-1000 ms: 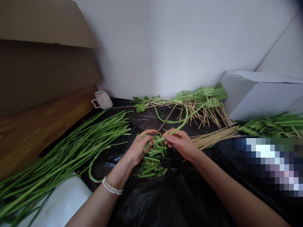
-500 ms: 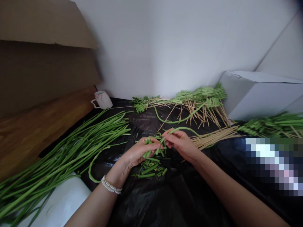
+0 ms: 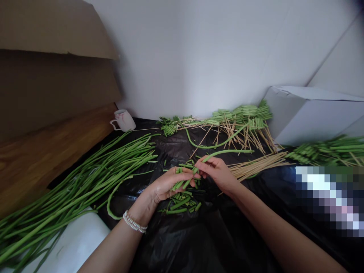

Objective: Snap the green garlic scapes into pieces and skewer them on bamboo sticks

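Just below the grips, cut green stem pieces lie heaped on black plastic sheeting. The left grip curls closed, bunching short pieces together, while the right grip pinches a long green stem, steadying it against them.

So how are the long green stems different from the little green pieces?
The long green stems are far longer than the short green pieces. The stems lie in a loose bunch at the left; the pieces sit in a small heap on black plastic. Both are green.
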Demonstrator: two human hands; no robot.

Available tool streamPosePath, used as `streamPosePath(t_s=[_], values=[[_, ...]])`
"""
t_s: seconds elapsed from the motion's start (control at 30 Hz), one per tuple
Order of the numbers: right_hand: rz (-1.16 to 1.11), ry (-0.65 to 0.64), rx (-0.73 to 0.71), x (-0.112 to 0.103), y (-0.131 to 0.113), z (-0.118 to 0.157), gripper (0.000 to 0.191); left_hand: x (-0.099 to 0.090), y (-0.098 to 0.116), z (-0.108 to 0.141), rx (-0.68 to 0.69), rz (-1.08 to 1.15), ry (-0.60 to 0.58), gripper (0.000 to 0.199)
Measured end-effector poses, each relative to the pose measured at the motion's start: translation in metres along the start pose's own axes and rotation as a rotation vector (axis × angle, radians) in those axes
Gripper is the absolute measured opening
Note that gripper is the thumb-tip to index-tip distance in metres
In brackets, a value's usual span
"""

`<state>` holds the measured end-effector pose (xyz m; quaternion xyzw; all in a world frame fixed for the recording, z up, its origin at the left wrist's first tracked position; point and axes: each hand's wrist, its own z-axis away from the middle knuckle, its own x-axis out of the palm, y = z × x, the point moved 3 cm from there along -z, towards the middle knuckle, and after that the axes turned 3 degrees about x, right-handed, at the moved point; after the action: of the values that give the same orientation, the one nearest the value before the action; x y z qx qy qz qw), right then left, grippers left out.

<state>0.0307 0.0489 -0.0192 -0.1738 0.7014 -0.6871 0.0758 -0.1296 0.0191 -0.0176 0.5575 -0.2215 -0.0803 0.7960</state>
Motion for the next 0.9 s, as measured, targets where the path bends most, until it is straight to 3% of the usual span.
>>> streamPosePath(t_s=[0.3,0.5,0.67,0.9], values=[[-0.004,0.014,-0.014,-0.001,-0.002,0.001,0.025,0.003,0.001,0.001,0.033,-0.131,0.015,0.029],[0.058,-0.087,-0.051,0.004,-0.005,0.004,0.017,-0.002,-0.003,-0.003,0.106,-0.188,0.136,0.013],[0.112,-0.062,-0.035,0.005,-0.007,0.007,0.015,-0.002,-0.003,-0.005,0.142,-0.113,0.217,0.011],[-0.157,0.05,-0.006,-0.005,0.002,-0.002,0.024,-0.016,0.003,-0.008,0.207,0.098,0.364,0.027]])
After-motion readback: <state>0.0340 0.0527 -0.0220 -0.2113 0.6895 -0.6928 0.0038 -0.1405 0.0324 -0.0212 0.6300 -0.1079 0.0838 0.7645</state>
